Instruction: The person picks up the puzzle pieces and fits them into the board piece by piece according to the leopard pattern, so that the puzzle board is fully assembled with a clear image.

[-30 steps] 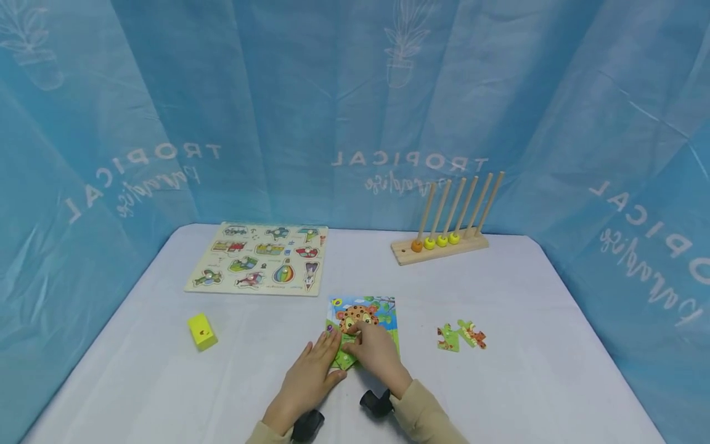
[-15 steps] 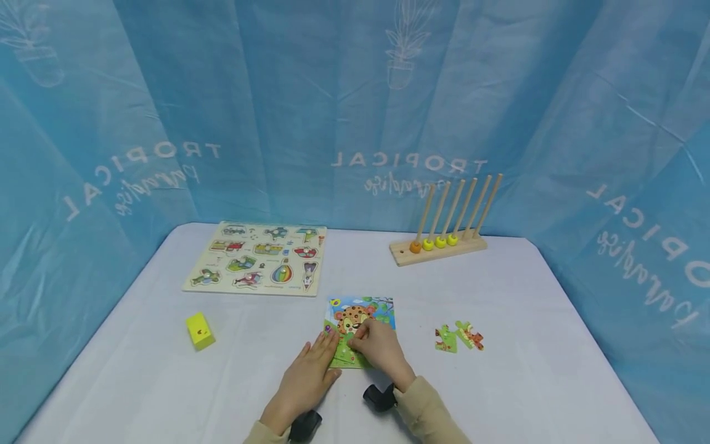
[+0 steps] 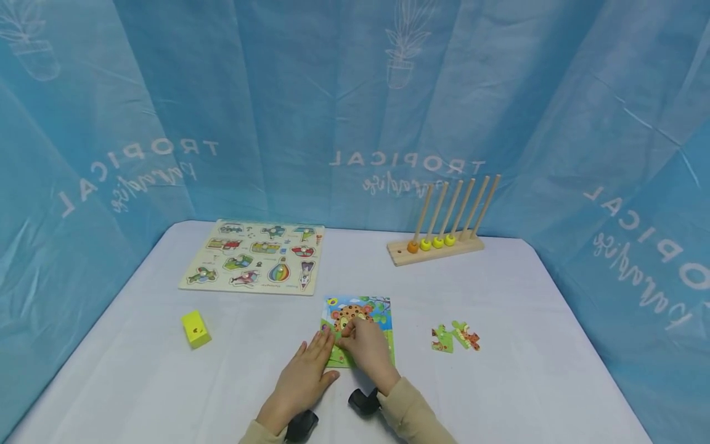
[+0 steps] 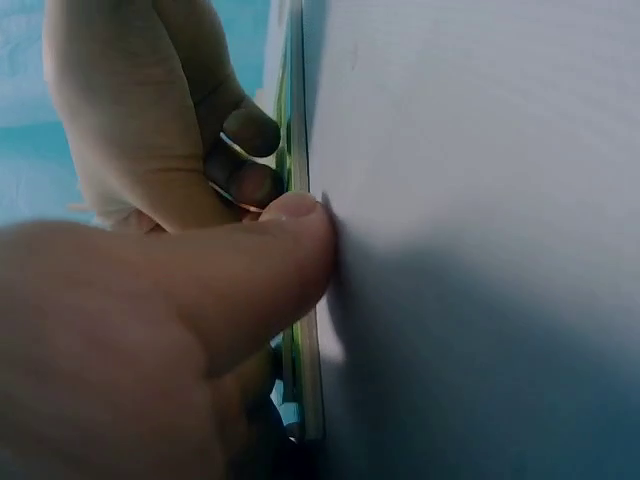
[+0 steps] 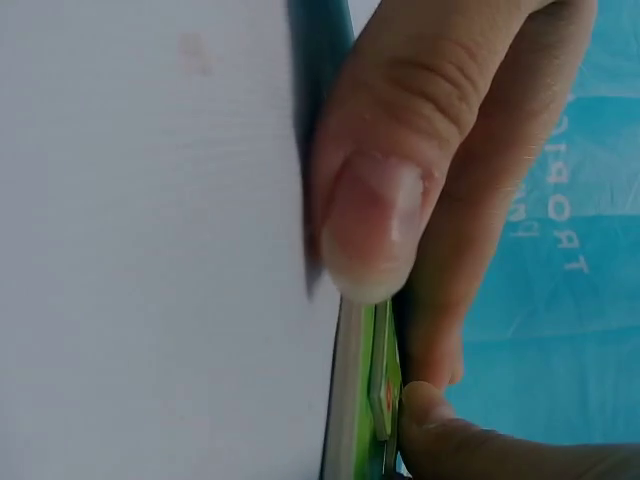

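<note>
A square leopard jigsaw puzzle lies at the front middle of the table in the head view. My left hand rests along its left side with straight fingers, and its thumb lies by the front edge. My right hand has curled fingers and pinches a green puzzle piece low over the board, mostly hidden by the fingertips. From the right wrist, a green piece with a red mark shows slightly raised at the board's edge. Two joined loose pieces lie to the right.
A wooden peg puzzle with vehicle pictures lies at the back left. Nearer me sits a yellow block. At the back right stands a wooden peg rack with one orange and several yellow beads. Blue curtains surround the table.
My right hand's fingertips have shifted left over the puzzle, toward the left hand. The left hand stays on the left side. The whole head view has drifted slightly.
</note>
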